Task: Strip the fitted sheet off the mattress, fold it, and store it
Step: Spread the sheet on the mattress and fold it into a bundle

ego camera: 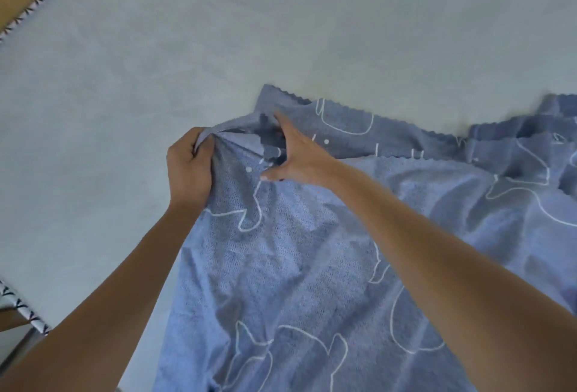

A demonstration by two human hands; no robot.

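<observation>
Blue sheet (281,266) lies on the mattress (156,64), from 6 to 3 o'clock. At 9 o'clock the left hand (189,170) clamps its bunched corner; the right hand (296,154), fingers spread, touches the fold beside.

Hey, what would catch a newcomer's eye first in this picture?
The blue sheet with white animal outlines, spread across the lower right of the pale mattress. At centre, the left hand grips a bunched corner, while the right hand spreads beside it at a fold.
</observation>
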